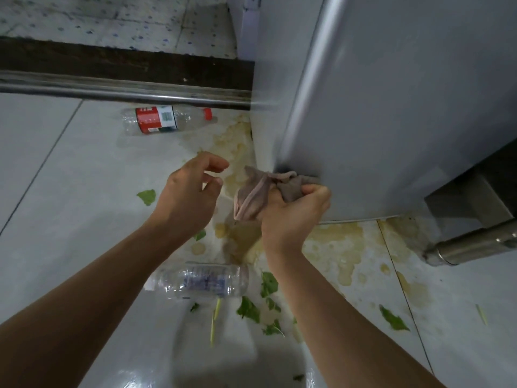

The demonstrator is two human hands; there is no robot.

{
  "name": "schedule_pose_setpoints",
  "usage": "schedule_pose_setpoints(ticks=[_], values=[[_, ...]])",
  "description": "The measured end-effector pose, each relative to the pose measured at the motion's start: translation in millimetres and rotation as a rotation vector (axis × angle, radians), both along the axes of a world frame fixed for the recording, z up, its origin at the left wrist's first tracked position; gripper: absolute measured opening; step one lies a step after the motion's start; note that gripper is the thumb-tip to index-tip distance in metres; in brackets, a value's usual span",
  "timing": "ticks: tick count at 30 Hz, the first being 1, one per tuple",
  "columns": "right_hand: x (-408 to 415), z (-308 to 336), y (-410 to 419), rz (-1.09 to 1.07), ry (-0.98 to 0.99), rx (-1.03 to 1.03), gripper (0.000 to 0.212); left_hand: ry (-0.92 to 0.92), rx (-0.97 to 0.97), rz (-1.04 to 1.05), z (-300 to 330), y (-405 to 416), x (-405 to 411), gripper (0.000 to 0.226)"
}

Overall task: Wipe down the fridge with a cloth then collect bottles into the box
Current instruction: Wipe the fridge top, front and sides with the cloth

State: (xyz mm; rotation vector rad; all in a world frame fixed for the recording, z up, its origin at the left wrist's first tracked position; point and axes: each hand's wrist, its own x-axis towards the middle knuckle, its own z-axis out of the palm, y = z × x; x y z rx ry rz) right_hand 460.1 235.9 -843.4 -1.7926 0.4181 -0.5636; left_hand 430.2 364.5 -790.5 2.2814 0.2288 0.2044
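A pale tiled floor [70,169] is seen, stained by yellowish spills [335,242] along its right part. Torn green leaf scraps [247,309] are scattered over the tiles. A dark threshold with a metal rail [126,91] is laid across the top, and a steel tube [472,247] is seen at the right edge.

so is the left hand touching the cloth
Apart. The head view shows the left hand open with bare floor visible between its fingertips and the cloth, which only the right hand grips against the fridge.
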Motion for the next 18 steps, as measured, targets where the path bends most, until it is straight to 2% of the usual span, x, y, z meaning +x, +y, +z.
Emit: schedule_pose_setpoints(ticks=[4,8,12,15,18], values=[[5.0,-7.7,4.2,-0.087,0.006,0.009,0.051,0.05,-0.039,0.036,-7.4,3.2,1.7,0.023],[5.6,-33.8,13.5,-0.119,0.061,0.071,0.052,0.08,-0.059,0.03,-13.5,0.2,1.3,0.022],[8.5,-59.6,21.2,-0.131,0.31,0.22,0.05,0.112,-0.07,0.015,-20.3,-2.0,-3.5,0.021],[15.4,-67.5,21.4,-0.146,0.484,0.278,0.067,0.106,-0.058,-0.017,-21.9,-6.1,-5.7,0.021],[17.2,-68.0,12.5,-0.072,0.5,0.303,0.052,0.103,-0.067,-0.003,-21.0,-13.9,-3.7,0.02]])
